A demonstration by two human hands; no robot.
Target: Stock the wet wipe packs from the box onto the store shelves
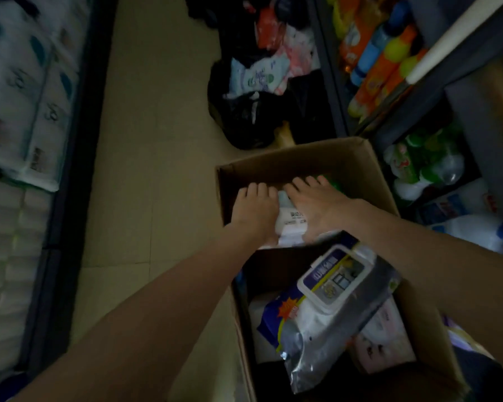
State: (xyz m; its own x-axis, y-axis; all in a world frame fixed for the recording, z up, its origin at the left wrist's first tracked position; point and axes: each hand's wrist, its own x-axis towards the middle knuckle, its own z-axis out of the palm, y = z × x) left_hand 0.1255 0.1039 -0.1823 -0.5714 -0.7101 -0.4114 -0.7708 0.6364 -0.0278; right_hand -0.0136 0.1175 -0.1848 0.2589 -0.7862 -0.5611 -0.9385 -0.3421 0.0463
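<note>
Both my hands reach into the far cardboard box (276,163) on the floor. My left hand (254,210) and my right hand (317,203) press on either side of a white wet wipe pack (291,224) and hold it between them. A nearer cardboard box (427,323) below my arms holds a large wet wipe pack with a purple-framed lid (328,288) and a pink-white pack (381,340). What else lies in the far box is hidden by my hands.
Shelves on the right carry orange and blue bottles (381,59) and green and white bottles (427,166). A black bag of packs (253,91) stands on the floor beyond the boxes. The left shelf (26,111) holds white tissue packs. Beige floor (151,140) runs between them.
</note>
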